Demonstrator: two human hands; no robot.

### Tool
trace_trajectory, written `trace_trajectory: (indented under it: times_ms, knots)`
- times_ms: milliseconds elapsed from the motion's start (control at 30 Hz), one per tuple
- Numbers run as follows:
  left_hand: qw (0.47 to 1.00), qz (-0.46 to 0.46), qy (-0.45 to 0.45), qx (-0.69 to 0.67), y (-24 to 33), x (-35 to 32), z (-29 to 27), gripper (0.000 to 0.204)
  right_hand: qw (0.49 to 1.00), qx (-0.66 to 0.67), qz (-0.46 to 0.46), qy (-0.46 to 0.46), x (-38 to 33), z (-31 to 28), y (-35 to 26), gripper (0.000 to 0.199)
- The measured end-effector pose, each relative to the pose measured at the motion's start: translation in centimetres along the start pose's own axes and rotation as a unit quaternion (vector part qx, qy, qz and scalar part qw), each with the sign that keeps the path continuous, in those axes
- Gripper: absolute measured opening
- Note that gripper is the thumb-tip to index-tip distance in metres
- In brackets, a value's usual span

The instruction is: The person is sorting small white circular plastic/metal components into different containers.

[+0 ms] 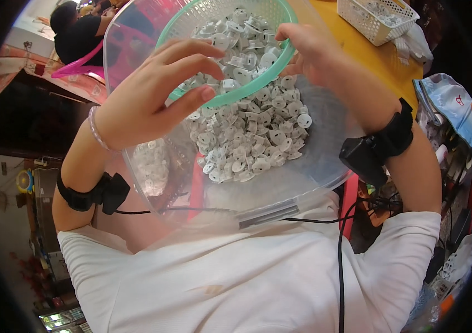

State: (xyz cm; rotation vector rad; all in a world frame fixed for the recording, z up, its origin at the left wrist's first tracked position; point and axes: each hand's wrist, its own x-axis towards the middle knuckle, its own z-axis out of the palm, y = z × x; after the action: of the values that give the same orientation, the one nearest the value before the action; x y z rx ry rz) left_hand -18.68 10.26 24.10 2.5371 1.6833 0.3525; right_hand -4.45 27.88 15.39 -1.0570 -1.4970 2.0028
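The mint-green basket lay at twelve o'clock over the clear tub, the right hand grasping its rim at one, the left hand loosely spread at ten. Lopsided support could have tipped it, spilling white plastic parts.

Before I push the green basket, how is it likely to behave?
The green basket probably flexes slightly, since its perforated wall looks like thin plastic. Heaped with small white parts, it may feel weighty. If tipped, those loose pieces could spill over its rim.
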Motion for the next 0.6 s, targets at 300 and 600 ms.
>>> trace_trajectory:
  times_ms: [300,600]
  knots:
    - [0.928,0.019,-0.373,-0.005,3.1,0.2,8.0,0.065,1.0,0.012,-0.002,0.004,-0.4,0.0,-0.2,0.033]
    - [0.877,0.134,-0.444,0.123,2.4,3.9,17.6,0.097,0.998,0.068,-0.013,-0.006,-0.2,0.5,-0.2,0.041]
